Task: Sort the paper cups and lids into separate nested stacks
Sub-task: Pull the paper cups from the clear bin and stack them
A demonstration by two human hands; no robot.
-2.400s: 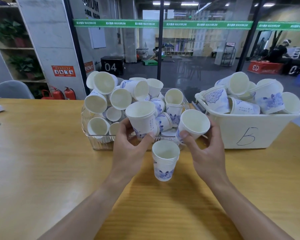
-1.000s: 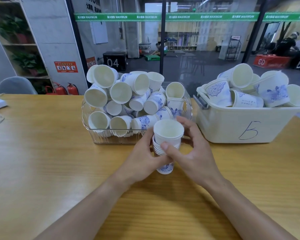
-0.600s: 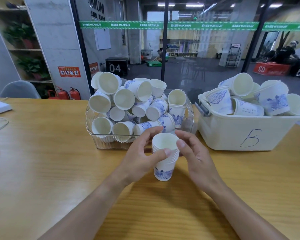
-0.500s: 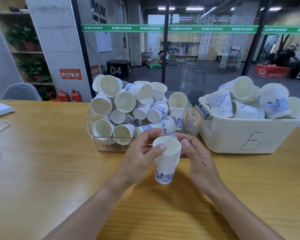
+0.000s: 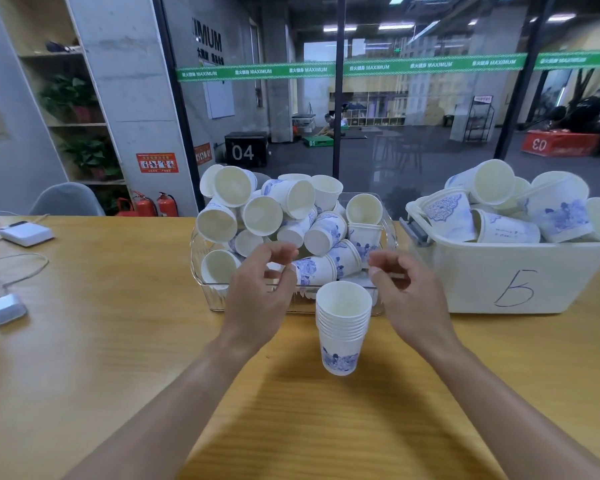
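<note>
A nested stack of white paper cups with blue prints [image 5: 342, 327] stands upright on the wooden table, between my two hands. My left hand [image 5: 260, 292] hovers to its left with loosely curled fingers, holding nothing. To the stack's right, my right hand [image 5: 407, 292] is likewise loosely curled and empty. Both hands sit just in front of a clear plastic bin [image 5: 205, 292] heaped with loose cups [image 5: 262, 216]. No lids are visible.
A white tub marked "B" [image 5: 510, 285] at the right holds larger printed cups [image 5: 556, 209]. Small white devices and cables [image 5: 25, 233] lie at the table's left edge. A glass wall stands behind the table.
Both hands pushed two more cups down onto the stack, then let go and drew apart to either side. The stack now stands free.
</note>
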